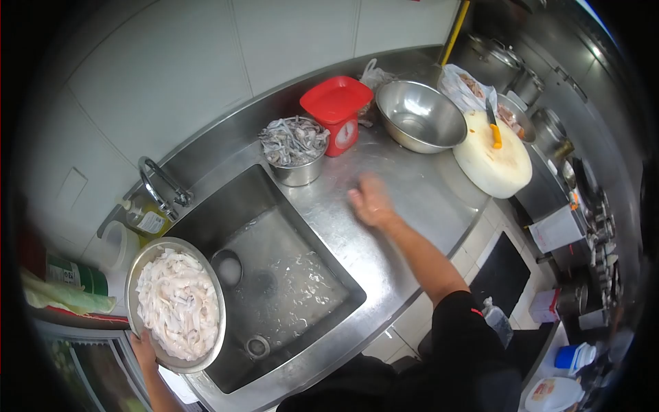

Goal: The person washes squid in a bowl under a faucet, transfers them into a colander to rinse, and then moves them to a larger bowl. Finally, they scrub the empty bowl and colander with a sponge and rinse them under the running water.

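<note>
Your left hand [143, 349] is clamped on the near-left rim of the metal bowl [185, 365], which sits at the sink's left side, heaped with pale strips [177, 302]. The bowl's mouth faces up toward you. It looks oval from here, its long axis running from the faucet end back toward your body, with the near end slightly to the right.

Its right rim overlaps the sink [274, 240] in this view; whether it rests on the sink's edge, you cannot tell. Just beyond the far rim stand the soap bottle [149, 221] and the faucet [183, 197], so room is tight there. To the right, the sink basin opens wide.

Your right hand [373, 198] is blurred over the counter [429, 199], thumb apart from the fingers in a loose grip; contact with the steel you cannot tell. Around it, open steel runs to the cutting board [491, 172] and the counter's front edge. The pot [298, 173] of grey strips [294, 141] and the red scale [338, 113] bound the far side.
</note>
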Action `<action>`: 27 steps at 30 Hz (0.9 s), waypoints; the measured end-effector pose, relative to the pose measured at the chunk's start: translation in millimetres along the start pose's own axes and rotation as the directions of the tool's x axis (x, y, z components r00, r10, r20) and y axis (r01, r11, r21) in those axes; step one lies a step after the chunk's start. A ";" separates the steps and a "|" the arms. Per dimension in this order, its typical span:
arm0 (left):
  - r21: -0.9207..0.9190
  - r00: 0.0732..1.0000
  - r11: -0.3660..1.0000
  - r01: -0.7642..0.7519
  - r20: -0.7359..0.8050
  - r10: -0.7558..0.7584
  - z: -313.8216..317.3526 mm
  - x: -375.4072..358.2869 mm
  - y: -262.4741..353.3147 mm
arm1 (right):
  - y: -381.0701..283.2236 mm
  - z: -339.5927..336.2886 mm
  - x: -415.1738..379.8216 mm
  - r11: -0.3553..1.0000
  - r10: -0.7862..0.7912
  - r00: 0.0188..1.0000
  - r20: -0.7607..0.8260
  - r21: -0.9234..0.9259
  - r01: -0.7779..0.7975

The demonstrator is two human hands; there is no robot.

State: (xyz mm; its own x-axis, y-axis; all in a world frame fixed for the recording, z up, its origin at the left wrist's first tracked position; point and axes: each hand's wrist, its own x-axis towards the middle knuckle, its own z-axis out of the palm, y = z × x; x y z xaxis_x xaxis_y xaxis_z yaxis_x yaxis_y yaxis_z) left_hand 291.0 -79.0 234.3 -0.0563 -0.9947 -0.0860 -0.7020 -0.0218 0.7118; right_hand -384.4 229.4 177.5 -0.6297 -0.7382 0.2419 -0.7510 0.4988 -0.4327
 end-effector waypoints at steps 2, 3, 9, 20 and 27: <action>-0.056 0.999 0.998 0.007 0.053 -0.004 -2.6 -1.4 1.2 | 55.3 0.9 14.5 0.941 0.175 0.965 -0.194 -0.257 -0.222; -0.087 0.999 0.996 0.023 0.040 -0.020 -2.8 -1.7 -3.2 | 84.6 3.8 24.1 0.929 0.236 0.953 -0.188 -0.245 -0.278; -0.138 0.995 0.985 0.101 0.032 -0.097 2.9 9.2 -21.0 | 58.7 9.6 90.9 0.951 0.184 0.983 0.029 -0.260 -0.170; -0.186 0.998 0.981 0.053 -0.012 -0.056 6.1 7.5 -29.2 | -171.7 90.5 -22.2 0.869 -0.466 0.634 0.617 0.186 0.459; -0.118 0.992 0.986 0.117 -0.025 -0.120 5.4 5.8 -17.9 | -319.1 207.3 58.0 0.751 -0.409 0.911 0.049 0.585 0.306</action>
State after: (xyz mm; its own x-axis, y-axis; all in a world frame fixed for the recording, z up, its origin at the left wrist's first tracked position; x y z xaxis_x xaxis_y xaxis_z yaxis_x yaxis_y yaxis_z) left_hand 299.4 -83.8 217.3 0.0460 -0.9870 -0.1540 -0.6147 -0.1495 0.7745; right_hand -140.1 -66.7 149.6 -0.2570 -0.8988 0.3551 -0.6404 -0.1168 -0.7591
